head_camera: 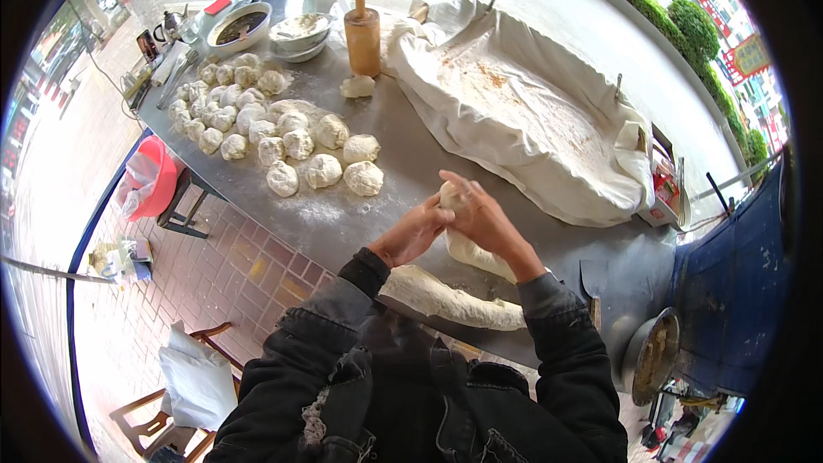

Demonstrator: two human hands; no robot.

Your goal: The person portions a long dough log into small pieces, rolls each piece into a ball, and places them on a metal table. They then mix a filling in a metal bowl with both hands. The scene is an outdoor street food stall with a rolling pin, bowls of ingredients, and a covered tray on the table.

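Above the metal table, a small lump of dough (pixel 452 195) sits between my two hands. My left hand (pixel 415 229) grips it from the left, its fingers meeting those of my right hand. Slightly blurred, my right hand (pixel 483 217) wraps over its other side. Under my right wrist lies a thick roll of dough (pixel 477 252), partly covered by the hand and sleeve. Nearer my body stretches a second, longer dough roll (pixel 450 299). Several floured dough balls (pixel 323 170) cover the left part of the table, some pressed against one another.
A cloth-lined tray (pixel 514 96) occupies the far right. Behind the dough balls stand a wooden mallet (pixel 362 42), stacked bowls (pixel 299 38) and a bowl of dark filling (pixel 241 27). To the right are a scraper (pixel 593 278) and a metal basin (pixel 652 357).
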